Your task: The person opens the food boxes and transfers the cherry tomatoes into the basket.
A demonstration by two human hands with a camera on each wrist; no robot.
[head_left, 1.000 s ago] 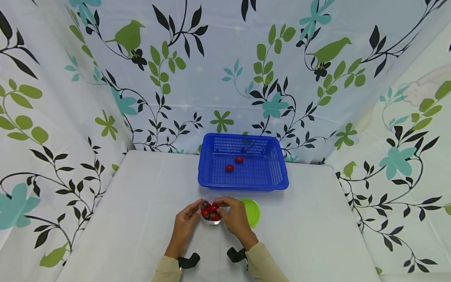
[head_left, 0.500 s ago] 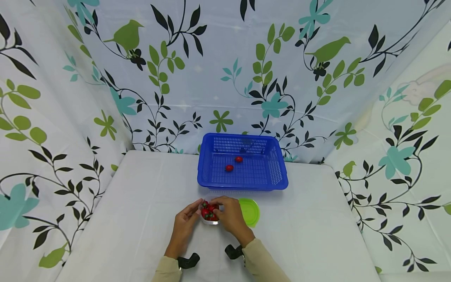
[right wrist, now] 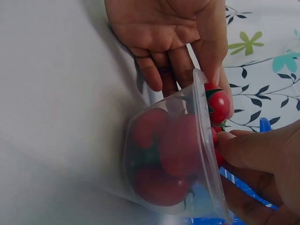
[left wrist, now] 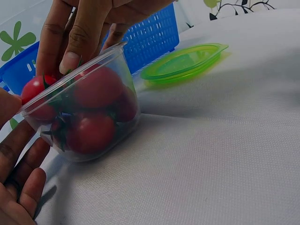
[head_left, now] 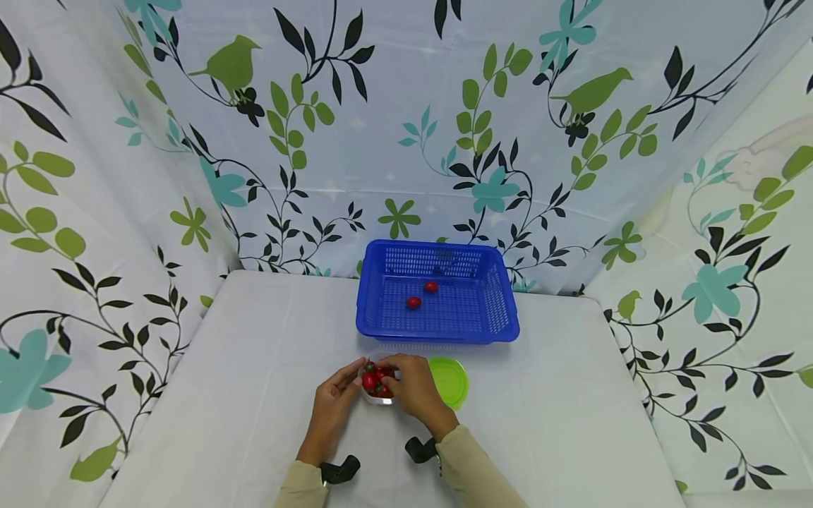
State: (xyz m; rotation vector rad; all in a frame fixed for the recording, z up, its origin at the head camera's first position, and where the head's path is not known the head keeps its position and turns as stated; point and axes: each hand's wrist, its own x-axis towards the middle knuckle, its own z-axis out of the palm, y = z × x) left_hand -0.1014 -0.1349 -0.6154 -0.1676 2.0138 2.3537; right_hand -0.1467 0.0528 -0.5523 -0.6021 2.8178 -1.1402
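A blue basket (head_left: 438,337) stood on the far side. Nearer, the left hand (head_left: 333,403) gripped a clear tub (right wrist: 206,140); the right hand (head_left: 416,388), blocking its right side, pinched a tomato (right wrist: 219,158) inside. A green lid (head_left: 449,383) lay right. The tub opened upward, long axis unclear.

Slvs (head_left: 479,466): beige, long | L wrist cam (head_left: 341,470): blk, elbow-shaped | R wrist cam (head_left: 420,451): blk, rounded end

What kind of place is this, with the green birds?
Probably a small indoor booth. White curtains printed with green birds and black leaves hang on the three sides in view, around a rectangular table covered in white cloth. I can't see what's behind them.
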